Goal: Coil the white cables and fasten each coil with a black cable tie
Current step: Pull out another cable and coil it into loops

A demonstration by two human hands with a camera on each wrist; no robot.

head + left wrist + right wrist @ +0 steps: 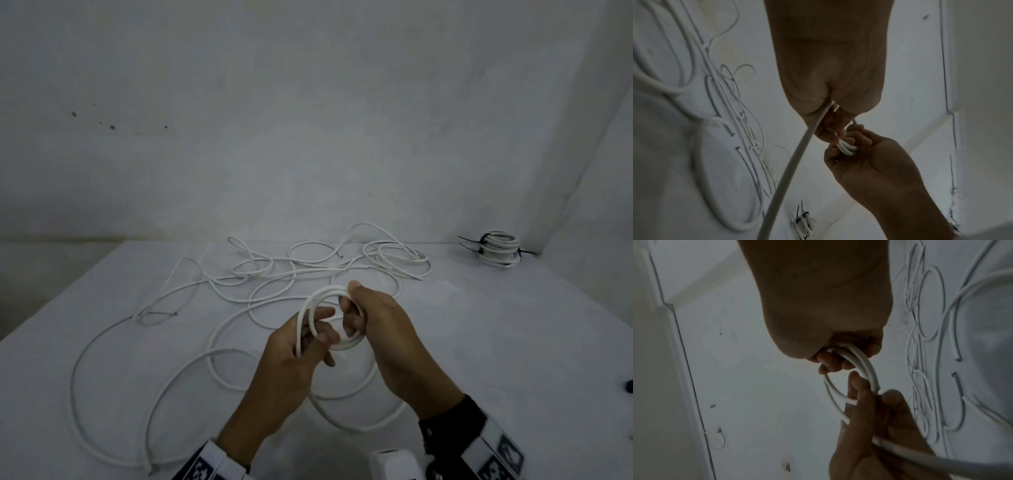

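1. The coil (330, 318) is held up over the table (513, 342), just nearer the person than the tangle (308, 267) of loose cable; the right hand (380, 318) has its fingers curled round the coil's right side, thumb on top; the left hand (301, 346) pinches the coil's left side, with the free run of cable passing down through it.

2. The coil has only a few turns; judged from that, the winding has barely started, and if either grip slackens the stiff turns may spring apart.

3. The free run trails toward the tangle, where loops cross one another; a hard pull could drag a knot tight or snag another cable, so the feed may jam.

4. Uneven turns would make a lopsided coil that a tie holds badly.

5. The tied coils (498, 250) lie well beyond the tangle, to its right, by the wall; no loose tie shows near the hands, so fetching one could mean letting go.
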